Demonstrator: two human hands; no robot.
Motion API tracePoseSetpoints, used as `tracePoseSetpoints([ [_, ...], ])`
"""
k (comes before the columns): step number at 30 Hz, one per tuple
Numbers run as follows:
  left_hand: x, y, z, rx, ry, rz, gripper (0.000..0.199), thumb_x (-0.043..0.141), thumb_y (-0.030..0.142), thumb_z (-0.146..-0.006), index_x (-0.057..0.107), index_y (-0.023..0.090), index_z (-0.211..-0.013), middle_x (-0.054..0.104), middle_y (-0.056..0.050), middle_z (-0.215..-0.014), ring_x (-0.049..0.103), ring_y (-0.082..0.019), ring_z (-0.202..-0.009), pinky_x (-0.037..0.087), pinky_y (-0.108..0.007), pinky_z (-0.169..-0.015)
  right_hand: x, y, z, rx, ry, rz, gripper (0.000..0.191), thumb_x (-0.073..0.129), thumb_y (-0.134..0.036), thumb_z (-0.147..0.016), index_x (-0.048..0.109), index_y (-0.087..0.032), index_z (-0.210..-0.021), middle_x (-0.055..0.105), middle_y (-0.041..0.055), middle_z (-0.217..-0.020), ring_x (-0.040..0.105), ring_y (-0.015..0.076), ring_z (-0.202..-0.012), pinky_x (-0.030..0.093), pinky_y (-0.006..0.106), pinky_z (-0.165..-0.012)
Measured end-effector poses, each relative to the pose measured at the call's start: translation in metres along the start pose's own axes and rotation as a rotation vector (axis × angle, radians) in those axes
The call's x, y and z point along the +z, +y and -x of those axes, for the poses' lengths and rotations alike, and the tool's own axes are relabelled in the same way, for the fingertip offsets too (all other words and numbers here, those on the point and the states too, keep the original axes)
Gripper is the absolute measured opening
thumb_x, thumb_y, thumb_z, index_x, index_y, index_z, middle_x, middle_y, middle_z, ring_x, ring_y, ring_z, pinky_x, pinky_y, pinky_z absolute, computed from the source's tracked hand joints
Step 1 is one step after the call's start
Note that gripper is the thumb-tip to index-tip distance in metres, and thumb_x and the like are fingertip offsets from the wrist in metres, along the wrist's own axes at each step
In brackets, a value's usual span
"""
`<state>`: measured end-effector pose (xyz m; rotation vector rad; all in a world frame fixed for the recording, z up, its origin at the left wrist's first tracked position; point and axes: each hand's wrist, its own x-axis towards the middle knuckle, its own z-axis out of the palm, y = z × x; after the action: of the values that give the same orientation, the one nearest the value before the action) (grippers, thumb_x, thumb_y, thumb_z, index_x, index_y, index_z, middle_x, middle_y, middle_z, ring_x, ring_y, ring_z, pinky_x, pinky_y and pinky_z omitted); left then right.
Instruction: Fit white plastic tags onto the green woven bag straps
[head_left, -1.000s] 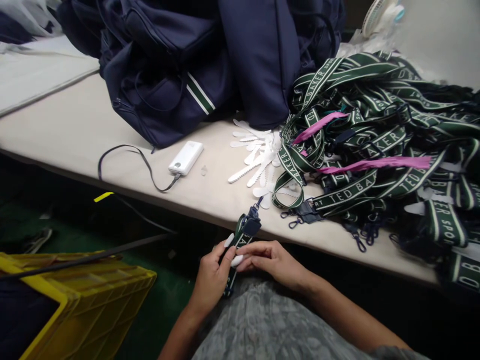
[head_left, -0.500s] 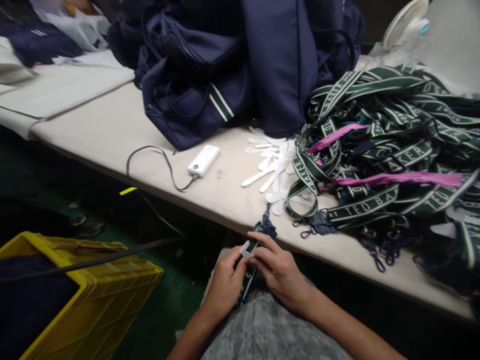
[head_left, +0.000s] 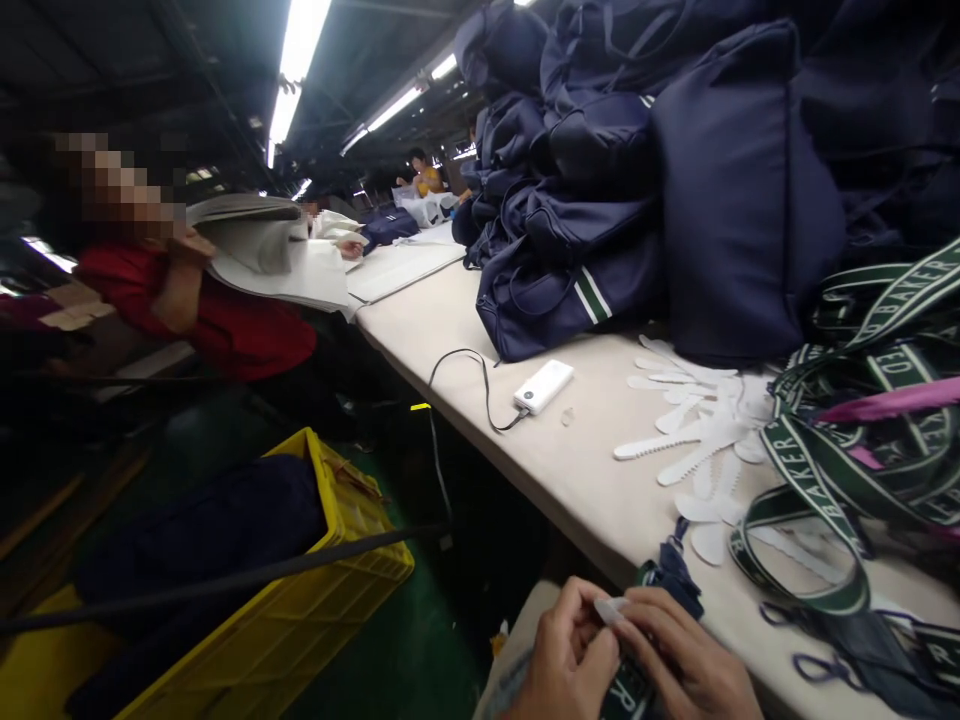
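Note:
My left hand [head_left: 568, 655] is closed at the bottom of the view, its fingers pinching a small white strip [head_left: 611, 607]. My right hand [head_left: 686, 650] is closed too and meets it at the strip's other side. Under and between the hands runs a dark green strap [head_left: 628, 692] with white lettering, bundled with dark webbing [head_left: 676, 580] at the table edge. Fingers hide much of the strip and the strap. Beyond my right hand lie several loose white toothed strips [head_left: 705, 450] on the table.
Lettered straps [head_left: 806, 480] are heaped at the right. Navy bags [head_left: 727, 190] are piled behind a white power bank [head_left: 544, 387] with a cable. A yellow crate [head_left: 367, 555] stands on the floor at left. A person in red [head_left: 262, 335] handles white sheets [head_left: 300, 265] beyond it.
The view has swung left and upward, so table and hands now appear further right and lower. The co-worker in red has come into view. Both hands stay together at the white strip.

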<state>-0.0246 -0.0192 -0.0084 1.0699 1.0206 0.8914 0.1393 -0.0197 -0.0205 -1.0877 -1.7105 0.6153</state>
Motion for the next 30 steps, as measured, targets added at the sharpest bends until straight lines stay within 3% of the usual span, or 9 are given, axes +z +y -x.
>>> tracePoseSetpoints([
  [4, 0.002, 0.002, -0.005, 0.051, 0.085, -0.134, 0.035, 0.06, 0.05, -0.092, 0.062, 0.015, -0.088, 0.06, -0.002, -0.077, 0.055, -0.013, -0.072, 0.042, -0.022, -0.067, 0.004, -0.003, 0.002, 0.041, 0.022, 0.022, 0.013, 0.058, -0.029, -0.098, 0.068, -0.023, -0.092, 0.07, 0.0023, -0.091, 0.072, 0.0128, -0.081, 0.056, 0.012, -0.078],
  [10, 0.002, -0.003, -0.011, 0.03, 0.13, -0.066, 0.027, 0.067, 0.042, -0.088, 0.065, 0.016, -0.08, 0.061, -0.001, -0.075, 0.054, -0.013, -0.073, 0.043, -0.022, -0.07, 0.005, -0.009, 0.002, 0.153, 0.095, -0.021, 0.013, 0.063, -0.027, -0.095, 0.067, -0.022, -0.084, 0.069, 0.0002, -0.085, 0.069, 0.0129, -0.077, 0.053, 0.016, -0.075],
  [16, 0.001, 0.0, -0.009, 0.001, 0.164, -0.135, 0.028, 0.066, 0.042, -0.089, 0.068, 0.016, -0.078, 0.06, 0.0, -0.073, 0.052, -0.013, -0.071, 0.043, -0.021, -0.068, -0.004, -0.02, -0.009, 0.435, -0.022, -0.087, 0.019, 0.066, -0.024, -0.092, 0.063, -0.018, -0.075, 0.065, 0.0004, -0.078, 0.062, 0.0141, -0.073, 0.047, 0.024, -0.069],
  [20, -0.004, -0.001, -0.014, -0.002, 0.139, -0.137, 0.026, 0.067, 0.042, -0.089, 0.07, 0.016, -0.086, 0.064, -0.001, -0.077, 0.056, -0.012, -0.071, 0.046, -0.019, -0.066, -0.01, -0.021, -0.021, 0.53, -0.156, -0.165, 0.018, 0.068, -0.022, -0.09, 0.064, -0.017, -0.073, 0.065, -0.0004, -0.075, 0.06, 0.0138, -0.072, 0.044, 0.024, -0.068],
  [23, -0.005, -0.003, -0.015, 0.023, 0.145, -0.148, 0.023, 0.07, 0.039, -0.087, 0.071, 0.016, -0.087, 0.066, -0.001, -0.077, 0.057, -0.011, -0.069, 0.047, -0.018, -0.066, -0.01, -0.022, -0.023, 0.549, -0.153, -0.149, 0.016, 0.068, -0.023, -0.09, 0.066, -0.016, -0.075, 0.066, -0.0007, -0.076, 0.06, 0.0132, -0.073, 0.043, 0.024, -0.07],
  [30, -0.004, -0.001, -0.016, 0.019, 0.181, -0.122, 0.023, 0.071, 0.038, -0.086, 0.072, 0.016, -0.083, 0.061, 0.001, -0.069, 0.055, -0.01, -0.064, 0.045, -0.017, -0.062, -0.006, -0.021, -0.02, 0.656, -0.085, -0.206, 0.016, 0.073, -0.029, -0.084, 0.065, -0.017, -0.077, 0.062, -0.0038, -0.069, 0.049, 0.0098, -0.059, 0.037, 0.021, -0.056],
])
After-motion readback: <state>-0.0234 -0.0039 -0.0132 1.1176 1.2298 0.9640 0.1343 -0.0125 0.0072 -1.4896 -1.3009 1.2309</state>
